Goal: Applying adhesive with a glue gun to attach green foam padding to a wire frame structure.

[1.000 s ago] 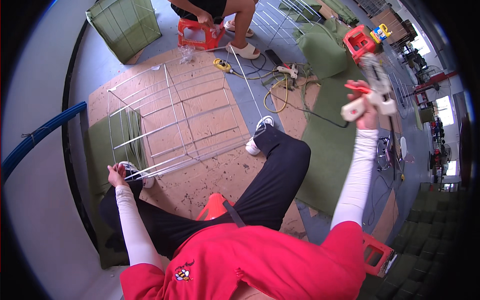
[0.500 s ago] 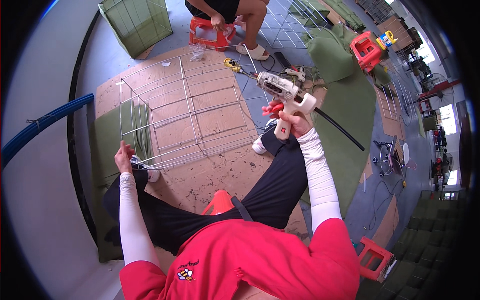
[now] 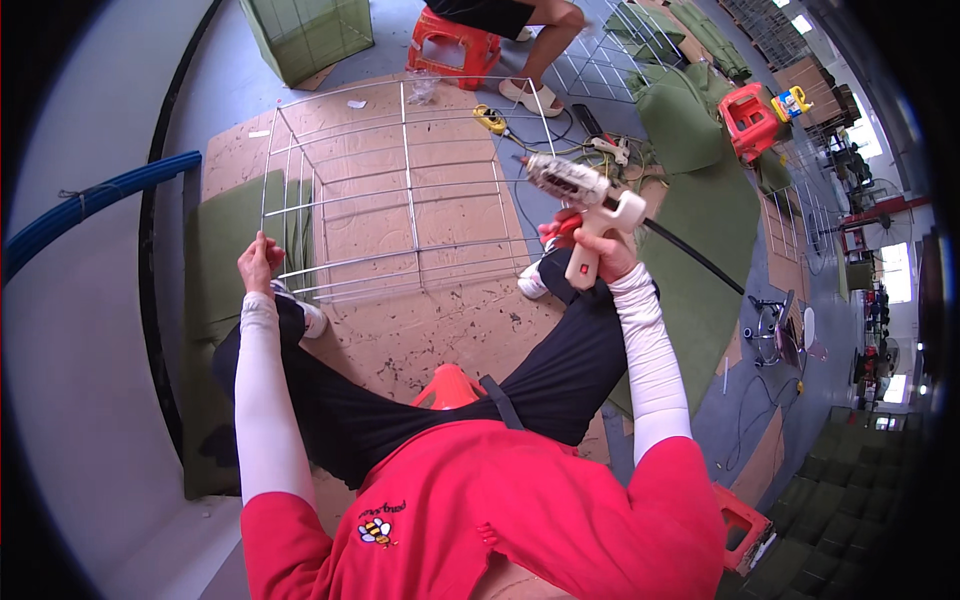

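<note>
Right hand point(image 3: 590, 245) has swung the glue gun point(image 3: 580, 190) down from the upper right to centre frame, fingers wrapped tight round its grip, nozzle aimed at the wire frame point(image 3: 400, 190). Left hand point(image 3: 260, 262) stays pinched shut on the frame's lower-left corner. Frame lies on cardboard point(image 3: 400, 330), centre-left; green fabric box point(image 3: 305, 35) at upper left, contents not visible.
</note>
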A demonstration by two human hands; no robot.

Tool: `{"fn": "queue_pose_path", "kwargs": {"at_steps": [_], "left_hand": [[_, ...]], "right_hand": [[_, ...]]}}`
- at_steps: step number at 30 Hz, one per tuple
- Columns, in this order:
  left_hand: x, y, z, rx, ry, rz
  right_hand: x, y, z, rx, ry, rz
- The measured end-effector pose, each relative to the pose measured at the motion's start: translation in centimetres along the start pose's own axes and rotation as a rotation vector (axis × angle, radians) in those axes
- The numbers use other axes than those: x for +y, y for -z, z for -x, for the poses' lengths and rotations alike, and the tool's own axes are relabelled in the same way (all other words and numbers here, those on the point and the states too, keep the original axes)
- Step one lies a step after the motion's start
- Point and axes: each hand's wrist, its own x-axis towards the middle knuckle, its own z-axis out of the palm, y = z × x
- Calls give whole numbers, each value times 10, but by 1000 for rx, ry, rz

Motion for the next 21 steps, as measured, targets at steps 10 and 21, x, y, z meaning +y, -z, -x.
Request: {"fn": "queue_pose_path", "kwargs": {"at_steps": [10,21], "left_hand": [[-14,5,1,69,-9,59],[8,12,0,103,-300,-798]], "right_hand": [[13,15,15,117,66,-199],[5,29,14,159,131,-131]]}}
